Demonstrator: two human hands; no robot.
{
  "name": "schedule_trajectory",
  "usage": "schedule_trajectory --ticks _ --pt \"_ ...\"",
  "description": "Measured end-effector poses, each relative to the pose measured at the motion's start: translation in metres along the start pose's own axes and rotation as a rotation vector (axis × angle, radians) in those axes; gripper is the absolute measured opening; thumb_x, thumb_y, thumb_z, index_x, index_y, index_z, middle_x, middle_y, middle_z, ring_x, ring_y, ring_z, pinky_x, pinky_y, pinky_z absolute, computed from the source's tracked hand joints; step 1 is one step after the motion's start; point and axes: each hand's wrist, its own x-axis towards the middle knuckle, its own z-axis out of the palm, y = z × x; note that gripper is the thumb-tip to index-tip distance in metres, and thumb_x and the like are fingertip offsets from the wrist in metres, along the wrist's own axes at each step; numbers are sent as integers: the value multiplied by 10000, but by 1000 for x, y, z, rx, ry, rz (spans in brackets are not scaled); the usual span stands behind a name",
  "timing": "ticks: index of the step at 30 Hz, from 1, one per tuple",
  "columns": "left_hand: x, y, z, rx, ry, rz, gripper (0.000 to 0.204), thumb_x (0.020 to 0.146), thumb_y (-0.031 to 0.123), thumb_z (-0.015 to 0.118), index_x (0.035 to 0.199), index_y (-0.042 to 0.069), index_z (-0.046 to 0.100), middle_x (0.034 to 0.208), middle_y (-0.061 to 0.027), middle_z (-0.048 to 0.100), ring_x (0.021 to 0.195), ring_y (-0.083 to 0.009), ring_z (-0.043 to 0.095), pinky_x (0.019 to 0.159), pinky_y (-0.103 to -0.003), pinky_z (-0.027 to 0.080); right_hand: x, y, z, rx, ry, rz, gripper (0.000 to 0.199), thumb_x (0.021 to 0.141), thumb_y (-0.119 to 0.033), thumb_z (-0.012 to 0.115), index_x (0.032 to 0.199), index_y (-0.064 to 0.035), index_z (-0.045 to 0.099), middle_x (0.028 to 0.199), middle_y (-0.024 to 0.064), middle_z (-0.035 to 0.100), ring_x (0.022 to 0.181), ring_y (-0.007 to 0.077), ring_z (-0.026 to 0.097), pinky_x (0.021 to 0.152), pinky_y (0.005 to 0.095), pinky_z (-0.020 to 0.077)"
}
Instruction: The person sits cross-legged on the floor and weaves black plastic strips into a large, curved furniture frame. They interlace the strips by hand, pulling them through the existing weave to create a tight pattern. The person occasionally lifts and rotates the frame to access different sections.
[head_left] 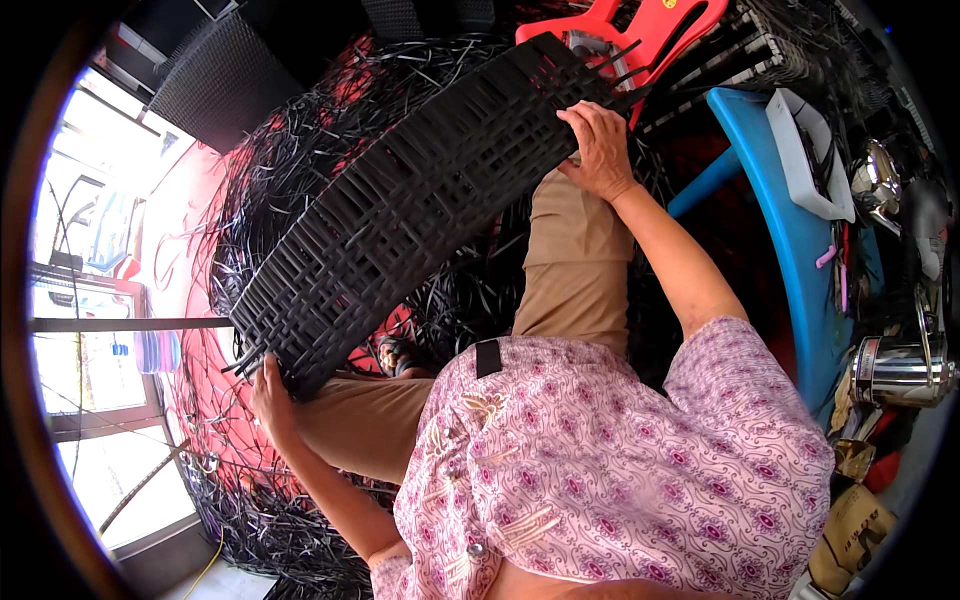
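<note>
Red flooring [205, 345] under loose black strips [270, 190] fills the left and upper middle of the head view, with bright glass doors [95, 375] at far left. Across the centre, a black woven panel [390, 215] slants from lower left to upper middle. At its upper end the right hand [600, 150] grips the near edge; the left hand [272, 400] touches the lower-left end, though whether it grips cannot be told. Upper right, a white tray [806, 185] on a blue table [785, 235] holds dark, thin pieces. Right edge: a shiny metal canister [895, 370], contents hidden.
</note>
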Motion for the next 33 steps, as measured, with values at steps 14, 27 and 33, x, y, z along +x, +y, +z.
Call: schedule_trajectory --ticks 14,27,33 --pt "111 -92 21 -631 209 -441 391 852 411 785 812 34 687 767 15 617 662 -96 498 642 -275 425 16 -43 14 35 -80 4 758 604 -309 861 1251 -82 538 1190 86 543 1183 285 508 991 450 366" --pt "104 -166 -6 -666 176 -669 467 815 414 826 988 -10 735 893 -27 695 772 -133 600 710 -286 482 -27 -169 12 191 -76 22 734 598 -276 879 1237 -95 567 1166 69 557 1100 283 530 940 439 379" --pt "106 -46 -20 718 780 -243 443 846 325 802 1079 -34 688 969 -169 707 865 -263 660 857 -366 510 -18 -152 -9 244 -184 -98 637 623 -233 869 1205 -195 614 1105 18 553 1058 246 540 912 415 390"
